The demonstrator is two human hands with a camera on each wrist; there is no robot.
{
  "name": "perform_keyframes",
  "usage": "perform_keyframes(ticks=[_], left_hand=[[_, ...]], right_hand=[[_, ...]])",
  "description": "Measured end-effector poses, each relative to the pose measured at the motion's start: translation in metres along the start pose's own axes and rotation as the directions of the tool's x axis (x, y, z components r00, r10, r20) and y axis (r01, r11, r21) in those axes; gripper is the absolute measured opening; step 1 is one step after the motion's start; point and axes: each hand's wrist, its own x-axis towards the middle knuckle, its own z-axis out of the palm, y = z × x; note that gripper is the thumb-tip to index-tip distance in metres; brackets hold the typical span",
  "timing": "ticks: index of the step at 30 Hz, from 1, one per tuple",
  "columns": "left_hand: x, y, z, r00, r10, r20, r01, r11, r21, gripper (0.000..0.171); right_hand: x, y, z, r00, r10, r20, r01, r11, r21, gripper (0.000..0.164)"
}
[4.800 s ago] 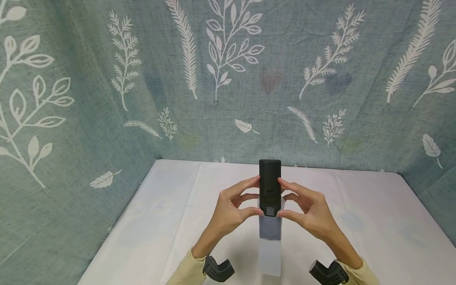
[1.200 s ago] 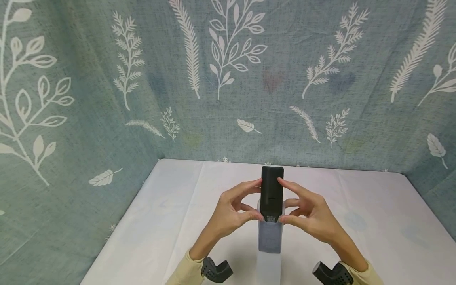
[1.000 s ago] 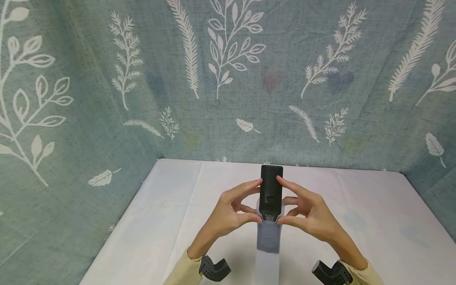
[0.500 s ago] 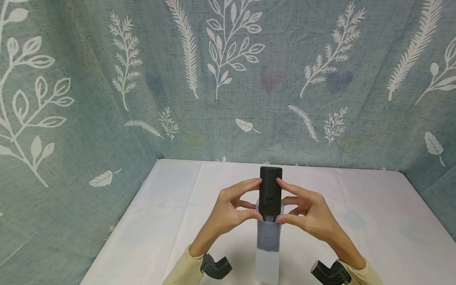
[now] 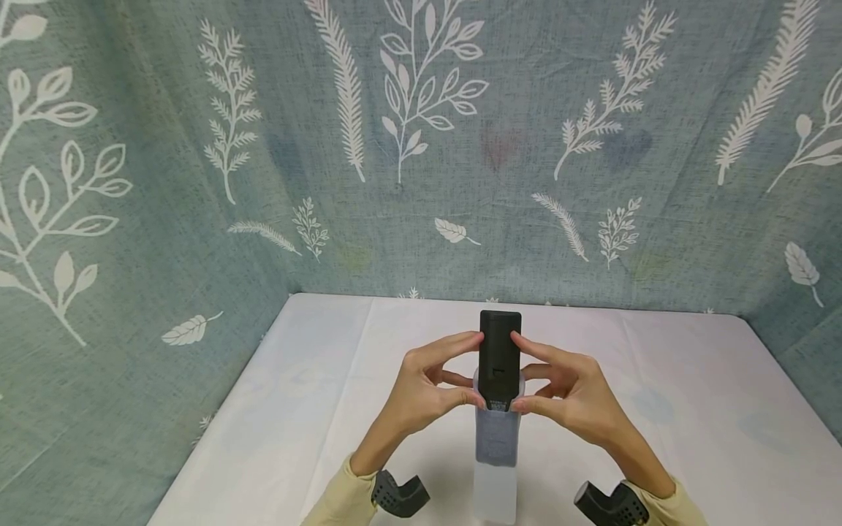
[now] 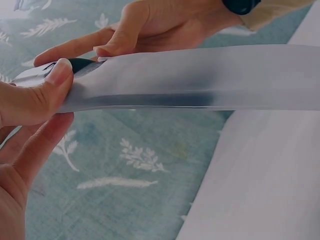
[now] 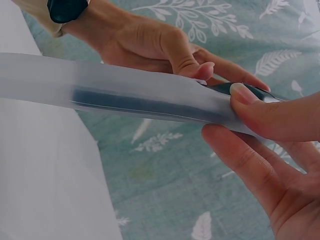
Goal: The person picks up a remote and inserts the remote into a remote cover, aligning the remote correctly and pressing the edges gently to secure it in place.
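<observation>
A black remote control (image 5: 499, 358), its back towards me, stands upright with its lower part inside a long translucent plastic sleeve (image 5: 496, 494). Through the film the covered part shows as a dark grey block. My left hand (image 5: 430, 380) holds the sleeve's mouth at the left, thumb at the rim and index fingertip against the remote's edge. On the other side my right hand (image 5: 566, 383) pinches the rim likewise, its index fingertip on the remote's right edge. In the left wrist view the sleeve (image 6: 250, 75) stretches past the remote, flat there. The right wrist view shows the dark remote within the sleeve (image 7: 40, 77).
A white-covered table (image 5: 316, 431) lies below the hands. Grey-green curtains with white leaf prints (image 5: 408, 241) hang behind it and at the left side. Dark camera mounts (image 5: 400, 494) sit at both wrists, by the cream sleeves of the shirt.
Since the earliest frame, remote, sleeve and hands have come slightly lower in the head view. The dark part inside the sleeve reaches a little further down. Over the last second there is hardly any movement.
</observation>
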Motion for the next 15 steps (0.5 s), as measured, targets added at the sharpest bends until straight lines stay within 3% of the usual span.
perform_keyframes(ticks=[8,15], left_hand=[[-0.0015,0.0010,-0.0007,1.000,0.004,-0.012,-0.004,1.000,0.004,0.073],[-0.0022,0.0012,-0.0013,1.000,0.005,-0.019,-0.005,1.000,0.002,0.072]], right_hand=[[-0.0001,0.0003,0.0004,0.997,0.072,-0.012,-0.073,0.997,-0.015,0.075],[0.0000,-0.0010,0.0018,0.997,0.075,-0.014,-0.075,0.997,-0.004,0.074]])
